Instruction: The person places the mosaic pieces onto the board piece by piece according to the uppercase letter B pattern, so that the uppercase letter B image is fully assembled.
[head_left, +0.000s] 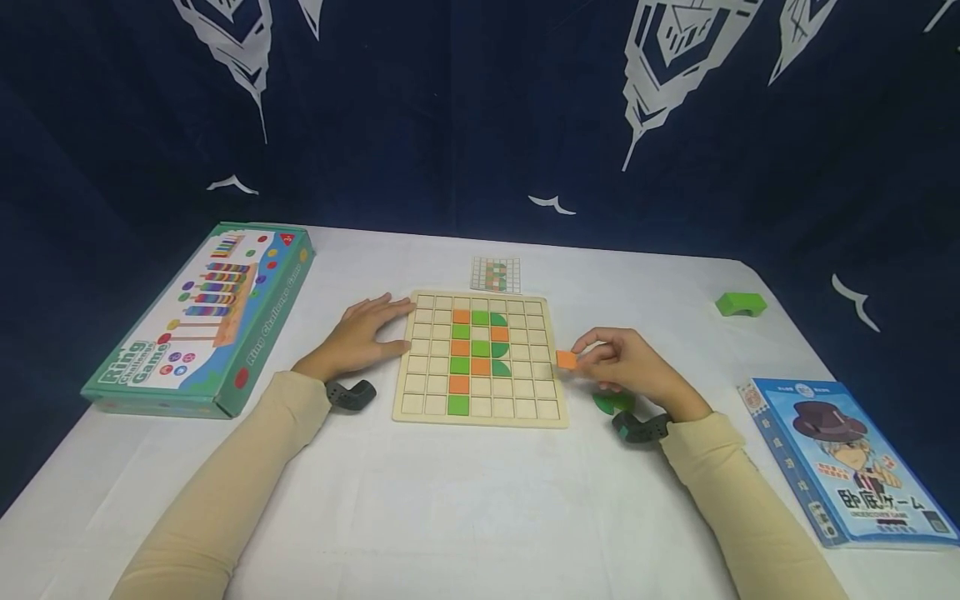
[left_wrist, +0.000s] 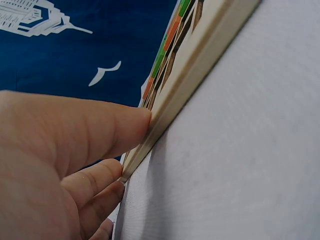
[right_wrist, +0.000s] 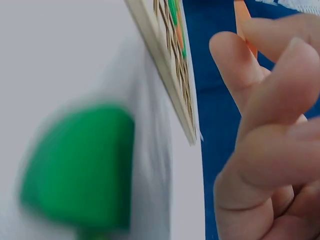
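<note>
A wooden grid board (head_left: 525,408) lies flat mid-table, with orange and light green square tiles and dark green rounded tiles set in several cells. My left hand (head_left: 363,337) touches the board's left edge with thumb and fingertips, its fingers extended. Between thumb and finger, my right hand (head_left: 630,371) pinches an orange square tile (head_left: 566,360) just at the board's right edge. Under that hand, dark green rounded tiles (head_left: 613,402) lie on the cloth, partly covered by it. One green tile (right_wrist: 85,170) looms blurred in the right wrist view.
Behind the board lies a small pattern card (head_left: 495,275). A green boxed ring game (head_left: 202,325) sits at the left and a blue box (head_left: 855,467) at the right. Farther back on the right stands a green arch block (head_left: 741,304). Dark curtain hangs behind the table.
</note>
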